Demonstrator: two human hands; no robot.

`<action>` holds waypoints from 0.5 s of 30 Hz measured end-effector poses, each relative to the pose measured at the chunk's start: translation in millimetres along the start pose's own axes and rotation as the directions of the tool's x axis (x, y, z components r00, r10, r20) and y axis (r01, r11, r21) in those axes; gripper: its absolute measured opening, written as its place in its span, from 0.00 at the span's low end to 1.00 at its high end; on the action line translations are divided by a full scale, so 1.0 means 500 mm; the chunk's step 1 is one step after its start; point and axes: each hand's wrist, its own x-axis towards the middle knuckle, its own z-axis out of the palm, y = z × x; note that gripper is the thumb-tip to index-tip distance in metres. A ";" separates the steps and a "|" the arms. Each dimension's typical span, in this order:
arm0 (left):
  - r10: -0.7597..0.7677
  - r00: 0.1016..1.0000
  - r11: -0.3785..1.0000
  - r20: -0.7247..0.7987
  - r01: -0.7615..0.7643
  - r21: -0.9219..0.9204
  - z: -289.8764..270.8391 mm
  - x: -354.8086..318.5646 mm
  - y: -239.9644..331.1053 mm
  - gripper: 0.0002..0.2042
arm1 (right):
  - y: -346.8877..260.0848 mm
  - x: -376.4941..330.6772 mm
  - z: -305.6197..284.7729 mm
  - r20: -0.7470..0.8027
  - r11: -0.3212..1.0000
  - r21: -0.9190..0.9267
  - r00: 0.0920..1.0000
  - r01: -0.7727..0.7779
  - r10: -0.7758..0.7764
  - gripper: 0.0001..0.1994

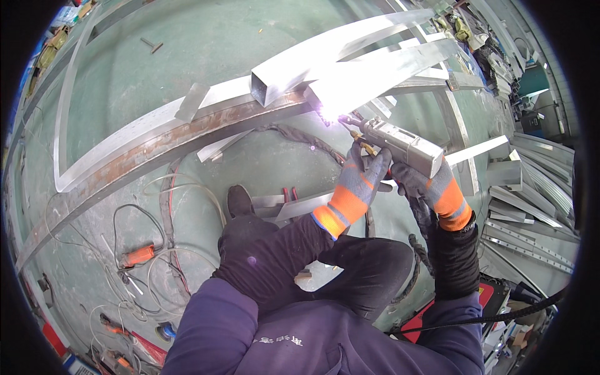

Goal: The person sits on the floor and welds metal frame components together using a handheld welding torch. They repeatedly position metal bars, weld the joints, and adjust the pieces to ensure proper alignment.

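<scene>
My right hand [434,187], in a grey and orange glove, is closed round the rear underside of a grey box-shaped welding gun [405,145]. Under the gun's front, my left hand [361,181], gloved alike, has its fingers closed at the brass fitting [361,137]. A bright violet-white spark [328,115] burns at the gun's tip, against the near end of a square metal tube [369,81]. Glare washes out that tube and the joint. Beside it lies another square tube [300,59], its hollow end facing left. Both rest across a rust-streaked beam [187,132].
A small flat metal piece [192,102] leans on the beam. Hoses and cables [169,212] trail over the green floor, with an orange power tool [139,255] at left. Metal profiles [531,200] are stacked at right. A red case [425,319] stands by my right side.
</scene>
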 end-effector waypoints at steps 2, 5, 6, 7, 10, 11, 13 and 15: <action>0.012 1.000 0.999 0.006 -0.012 0.038 -0.006 0.002 -0.012 0.30 | 0.003 -0.003 -0.003 0.012 1.000 -0.014 1.000 -0.001 0.001 0.21; -0.029 1.000 1.000 -0.004 0.029 0.008 0.001 -0.011 -0.013 0.33 | 0.008 -0.010 -0.004 -0.001 1.000 0.009 1.000 0.025 -0.025 0.22; -0.053 0.999 0.998 -0.010 0.053 -0.016 0.003 -0.015 -0.010 0.34 | 0.001 -0.012 -0.004 0.009 1.000 0.001 1.000 0.025 -0.025 0.22; -0.053 0.999 0.999 -0.001 0.053 0.011 0.002 -0.016 -0.009 0.34 | 0.001 -0.013 -0.004 0.008 1.000 -0.003 1.000 0.022 -0.022 0.22; -0.058 0.998 0.996 0.013 0.057 0.072 -0.002 -0.019 -0.011 0.35 | 0.003 -0.017 -0.002 0.007 1.000 -0.016 1.000 0.015 -0.015 0.22; -0.064 0.998 0.995 0.009 0.063 0.079 -0.002 -0.021 -0.015 0.35 | 0.006 -0.018 -0.002 0.009 1.000 -0.021 1.000 0.013 -0.013 0.21; -0.079 0.997 0.995 0.015 0.078 0.067 -0.001 -0.027 -0.016 0.33 | 0.015 -0.023 -0.002 0.002 0.999 -0.025 1.000 0.020 -0.020 0.20; -0.099 0.994 0.995 0.036 0.098 0.029 0.004 -0.034 -0.014 0.32 | 0.029 -0.031 -0.006 -0.017 0.999 -0.025 0.999 0.039 -0.040 0.19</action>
